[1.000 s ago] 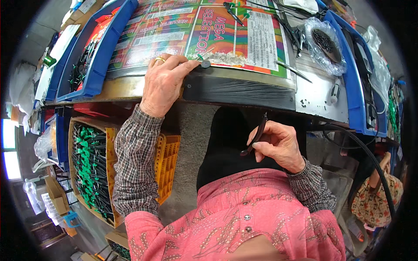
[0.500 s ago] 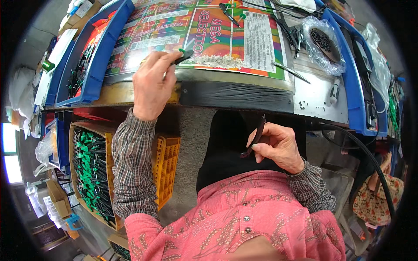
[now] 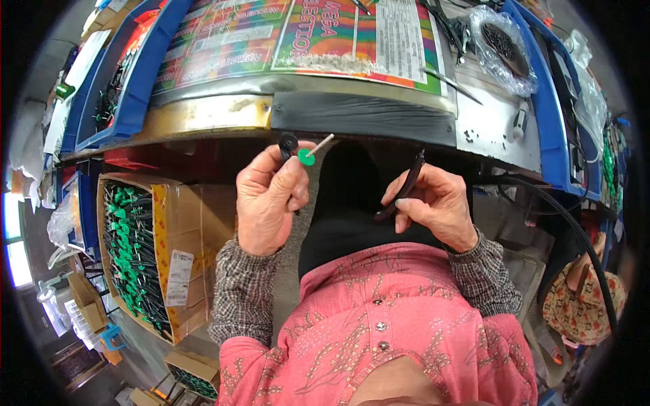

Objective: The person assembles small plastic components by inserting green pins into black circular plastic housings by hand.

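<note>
While the left hand (image 3: 267, 203) was raised at centre frame, a small pin with a green round head (image 3: 307, 157) and pale shaft, plus a black cap (image 3: 288, 144), was pinched in its closed fingertips. Its shaft was pointed up and right, toward the right hand (image 3: 437, 206), which was closed around a thin black curved strip (image 3: 403, 188) just beside.
</note>
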Available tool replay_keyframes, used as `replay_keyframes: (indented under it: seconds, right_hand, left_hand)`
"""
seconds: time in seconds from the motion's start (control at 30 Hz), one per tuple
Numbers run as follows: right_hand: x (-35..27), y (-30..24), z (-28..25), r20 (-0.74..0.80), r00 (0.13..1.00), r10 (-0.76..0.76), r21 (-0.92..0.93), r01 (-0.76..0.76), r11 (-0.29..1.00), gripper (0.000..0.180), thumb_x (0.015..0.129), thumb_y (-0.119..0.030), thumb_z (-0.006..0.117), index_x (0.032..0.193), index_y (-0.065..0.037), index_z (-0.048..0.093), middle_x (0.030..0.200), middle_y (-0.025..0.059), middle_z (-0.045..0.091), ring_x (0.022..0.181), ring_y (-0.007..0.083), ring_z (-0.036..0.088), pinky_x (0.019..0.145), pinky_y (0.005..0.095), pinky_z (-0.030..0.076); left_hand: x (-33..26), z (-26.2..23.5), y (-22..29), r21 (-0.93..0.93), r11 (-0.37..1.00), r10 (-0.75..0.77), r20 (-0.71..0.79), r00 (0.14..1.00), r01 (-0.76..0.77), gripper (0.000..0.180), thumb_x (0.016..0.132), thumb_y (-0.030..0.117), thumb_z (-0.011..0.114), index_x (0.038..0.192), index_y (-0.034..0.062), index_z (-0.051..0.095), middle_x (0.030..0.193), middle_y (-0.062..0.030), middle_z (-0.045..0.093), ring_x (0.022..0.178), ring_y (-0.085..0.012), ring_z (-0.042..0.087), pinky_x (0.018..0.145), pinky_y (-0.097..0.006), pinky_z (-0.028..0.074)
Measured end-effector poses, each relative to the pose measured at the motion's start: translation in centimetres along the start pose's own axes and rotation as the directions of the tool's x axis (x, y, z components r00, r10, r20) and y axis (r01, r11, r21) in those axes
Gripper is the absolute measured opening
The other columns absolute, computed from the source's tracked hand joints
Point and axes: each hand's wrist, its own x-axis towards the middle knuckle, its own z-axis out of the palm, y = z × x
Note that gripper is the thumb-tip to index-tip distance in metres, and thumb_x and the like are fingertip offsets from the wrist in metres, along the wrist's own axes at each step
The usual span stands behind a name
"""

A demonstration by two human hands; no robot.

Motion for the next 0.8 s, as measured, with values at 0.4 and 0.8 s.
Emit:
replay_keyframes:
  seconds: [0.4,0.8]
  right_hand:
    - [-0.9,0.3,0.1,-0.014,1.0,-0.01,0.005,0.01,1.0,0.016,0.084,0.007,0.058,0.1,0.004,0.057,0.09,0.0093,0.064,0.067,0.0132,0.065,0.06,0.0245,0.057]
    - [-1.9,1.6,-0.7,0.008,1.0,0.012,0.078,-0.013,0.997,0.016,0.085,0.005,0.058,0.101,0.004,0.056,0.093,0.0135,0.064,0.069,0.0171,0.066,0.062,0.0276,0.058]
  left_hand:
    - [-3.2,1.2,-4.2,-0.186,0.948,-0.254,0.047,0.966,0.258,0.023,0.087,0.009,0.062,0.108,0.0,0.059,0.069,-0.0005,0.054,0.051,-0.0041,0.043,0.047,-0.019,0.033]
    - [-4.9,2.6,-5.6,-0.193,0.912,-0.361,0.046,0.931,0.363,0.022,0.085,0.005,0.065,0.105,-0.0001,0.057,0.074,-0.0074,0.062,0.049,-0.0033,0.044,0.044,-0.017,0.034]
